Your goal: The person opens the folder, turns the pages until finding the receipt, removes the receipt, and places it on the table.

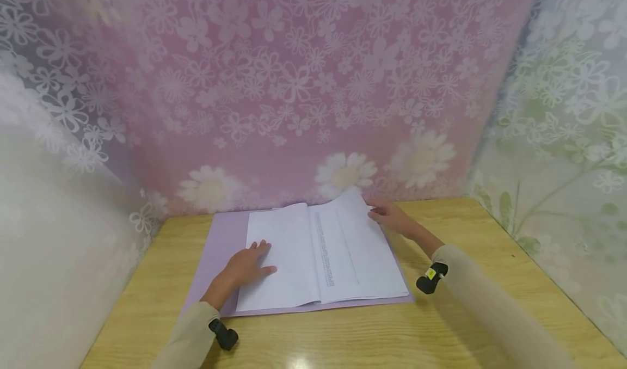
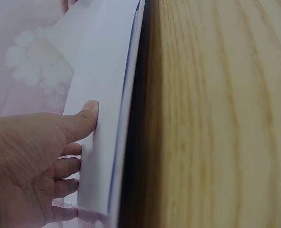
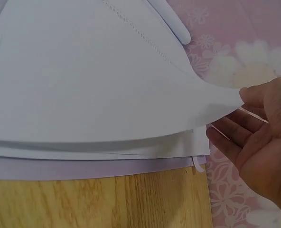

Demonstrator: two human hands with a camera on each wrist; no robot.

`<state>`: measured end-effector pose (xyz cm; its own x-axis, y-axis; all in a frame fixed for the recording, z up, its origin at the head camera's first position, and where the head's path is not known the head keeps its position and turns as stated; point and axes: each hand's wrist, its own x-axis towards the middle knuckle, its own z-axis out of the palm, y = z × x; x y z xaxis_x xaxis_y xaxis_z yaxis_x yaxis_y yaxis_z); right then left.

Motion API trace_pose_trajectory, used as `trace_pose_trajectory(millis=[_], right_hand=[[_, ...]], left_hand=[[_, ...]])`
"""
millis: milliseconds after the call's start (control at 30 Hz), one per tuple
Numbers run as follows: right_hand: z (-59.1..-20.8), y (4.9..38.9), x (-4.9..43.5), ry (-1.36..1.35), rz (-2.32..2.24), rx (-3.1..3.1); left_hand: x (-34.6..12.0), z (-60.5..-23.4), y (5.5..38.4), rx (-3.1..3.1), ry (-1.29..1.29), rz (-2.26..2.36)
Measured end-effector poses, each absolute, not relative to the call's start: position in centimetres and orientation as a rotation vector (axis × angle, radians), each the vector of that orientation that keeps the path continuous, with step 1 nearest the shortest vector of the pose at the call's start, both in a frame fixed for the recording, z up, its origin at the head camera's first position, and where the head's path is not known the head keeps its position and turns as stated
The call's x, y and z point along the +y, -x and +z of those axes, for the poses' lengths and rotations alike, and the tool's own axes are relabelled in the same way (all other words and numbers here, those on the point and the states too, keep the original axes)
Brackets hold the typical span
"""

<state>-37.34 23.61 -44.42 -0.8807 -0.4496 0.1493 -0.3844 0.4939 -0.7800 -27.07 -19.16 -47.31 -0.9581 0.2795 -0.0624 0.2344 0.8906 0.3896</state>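
A book with a lilac cover [image 1: 226,235] lies open on the table. Its left page [image 1: 281,282] looks blank, while the right page [image 1: 352,249] carries columns of small print too fine to read. My left hand [image 1: 246,265] rests on the left page, fingers spread; the left wrist view shows its thumb [image 2: 86,121] lying along the paper. With my right hand [image 3: 268,137] I pinch the far outer corner of the right page between thumb and fingers. That corner is lifted and curved, apart from the sheets beneath [image 3: 169,145].
The wooden table [image 1: 303,336] extends in front of the book and to both sides. Behind it rises a pink flowered backdrop [image 1: 294,113], with patterned side panels at left and right. A narrow pale strip [image 3: 198,164] sticks out at the book's corner.
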Motion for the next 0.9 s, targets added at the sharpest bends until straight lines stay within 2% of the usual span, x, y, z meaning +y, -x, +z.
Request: trace_pose_trajectory(millis=[467, 900], right_hand=[[-43.6, 33.8, 25.0, 0.818, -1.377, 2.355], [-43.5, 31.8, 22.7, 1.037, -1.126, 2.373]], left_hand=[[-19.2, -47.6, 27.3, 2.943, -0.414, 0.566], [-19.3, -47.8, 27.4, 2.956, -0.419, 0.575]])
